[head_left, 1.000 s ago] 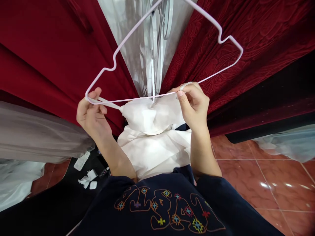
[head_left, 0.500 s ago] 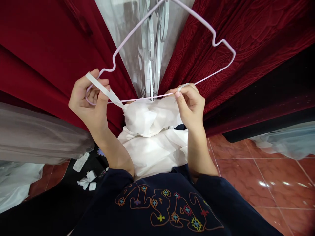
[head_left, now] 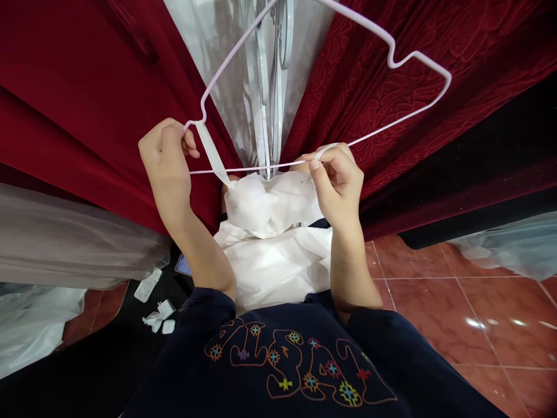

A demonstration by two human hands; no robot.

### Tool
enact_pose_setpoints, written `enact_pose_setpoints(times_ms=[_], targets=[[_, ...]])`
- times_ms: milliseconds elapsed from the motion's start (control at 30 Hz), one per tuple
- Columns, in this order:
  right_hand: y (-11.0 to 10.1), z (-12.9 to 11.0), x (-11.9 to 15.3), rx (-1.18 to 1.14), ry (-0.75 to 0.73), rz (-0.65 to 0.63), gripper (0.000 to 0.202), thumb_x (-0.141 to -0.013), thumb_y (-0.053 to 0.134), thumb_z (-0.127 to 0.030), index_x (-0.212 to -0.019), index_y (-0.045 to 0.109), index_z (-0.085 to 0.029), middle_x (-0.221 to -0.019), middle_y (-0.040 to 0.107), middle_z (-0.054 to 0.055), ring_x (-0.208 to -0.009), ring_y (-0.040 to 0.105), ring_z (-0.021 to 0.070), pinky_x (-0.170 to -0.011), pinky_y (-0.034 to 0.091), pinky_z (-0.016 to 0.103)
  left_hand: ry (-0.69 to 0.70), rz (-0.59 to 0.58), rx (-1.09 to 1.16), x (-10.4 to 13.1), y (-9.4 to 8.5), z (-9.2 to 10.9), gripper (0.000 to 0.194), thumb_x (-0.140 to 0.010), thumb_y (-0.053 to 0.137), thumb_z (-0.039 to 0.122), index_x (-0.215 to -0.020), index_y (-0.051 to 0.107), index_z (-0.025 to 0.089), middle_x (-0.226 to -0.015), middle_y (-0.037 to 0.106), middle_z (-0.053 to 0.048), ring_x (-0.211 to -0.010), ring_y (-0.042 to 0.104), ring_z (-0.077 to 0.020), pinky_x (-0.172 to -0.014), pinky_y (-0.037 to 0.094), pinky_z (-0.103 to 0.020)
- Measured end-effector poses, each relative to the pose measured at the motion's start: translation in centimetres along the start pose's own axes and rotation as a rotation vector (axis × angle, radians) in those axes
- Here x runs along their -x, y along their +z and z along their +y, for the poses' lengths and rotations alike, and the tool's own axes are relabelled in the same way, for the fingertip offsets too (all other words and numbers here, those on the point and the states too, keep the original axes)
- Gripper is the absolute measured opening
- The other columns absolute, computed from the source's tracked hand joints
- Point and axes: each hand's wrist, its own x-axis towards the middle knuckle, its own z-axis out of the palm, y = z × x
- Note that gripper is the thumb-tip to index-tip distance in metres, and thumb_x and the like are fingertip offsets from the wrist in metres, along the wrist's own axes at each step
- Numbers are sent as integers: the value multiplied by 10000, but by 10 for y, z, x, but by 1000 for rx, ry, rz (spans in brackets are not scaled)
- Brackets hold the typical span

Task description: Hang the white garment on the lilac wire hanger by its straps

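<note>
A pale pink hanger (head_left: 389,125) is held up in front of me, its top running past the upper edge of the view. My left hand (head_left: 167,157) is closed around its left end, which the fingers hide. Just inside that hand, a white strap (head_left: 212,152) loops over the hanger at the left notch. The strap runs down to a white garment (head_left: 274,267) draped over my lap. My right hand (head_left: 342,186) pinches the lower bar right of the middle, with another white strap (head_left: 326,150) lying across its fingers.
Red drapes (head_left: 108,104) hang on the left, and patterned red cloth (head_left: 357,98) on the right. White metal bars (head_left: 263,116) stand between them. A phone (head_left: 183,265), a white charger (head_left: 166,309) and a small white case (head_left: 168,327) lie on a black surface at lower left.
The left strap has come off my left fingers and now sits on the hanger's notch. My left hand has turned and closed on the hanger's end. The hanger has shifted slightly right.
</note>
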Motion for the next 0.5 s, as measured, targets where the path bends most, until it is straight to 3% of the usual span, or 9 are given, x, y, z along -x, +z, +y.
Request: enact_pose_setpoints(times_ms=[67, 167, 233, 333, 433, 500], targets=[[1, -2, 1, 14, -2, -13, 214, -1089, 622, -385, -957, 716, -243, -999, 730, 8, -980, 690, 148, -855, 543, 357, -126, 132, 121, 9, -1, -13, 391, -1054, 509, 120, -686, 629, 171, -664, 551, -22, -585, 531, -128, -586, 449, -261], [5, -6, 3, 34, 4, -36, 191, -1081, 631, -386, -1007, 744, -249, -1002, 718, 13, -977, 676, 149, -816, 530, 339, -348, 292, 414, 33, -2, -30, 388, -1123, 576, 424, -828, 660, 185, -689, 576, -17, -638, 584, -141, -663, 524, -266], [10, -9, 3, 44, 24, -28, 198, -1076, 636, -409, -1023, 745, -252, -996, 702, 13, -901, 635, 138, -755, 504, 325, -407, 284, 496, 49, 0, -36, 445, -1074, 654, 613, -877, 629, 215, -775, 677, -38, -730, 659, -162, -733, 560, -286], [14, -12, 6, 41, 62, -6, 215, -1067, 645, -451, -1032, 742, -263, -1004, 673, 18, -861, 597, 138, -736, 510, 329, -341, 208, 487, 61, 7, -36, 552, -992, 709, 774, -892, 573, 248, -950, 792, -63, -918, 755, -205, -842, 594, -326], [11, -12, 9, 39, 96, -44, 240, -1067, 613, -475, -1145, 749, -295, -1102, 669, 44, -972, 645, 181, -825, 576, 385, -220, 206, 477, 61, 9, -33, 566, -989, 730, 767, -851, 546, 250, -834, 775, -36, -874, 779, -211, -827, 602, -337], [3, -9, 11, 57, 143, -137, 322, -1092, 518, -458, -1328, 697, -335, -1294, 650, 63, -995, 654, 195, -872, 593, 429, -172, 210, 478, 60, 6, -30, 534, -1021, 730, 716, -844, 561, 242, -755, 736, -19, -796, 772, -198, -788, 595, -330]])
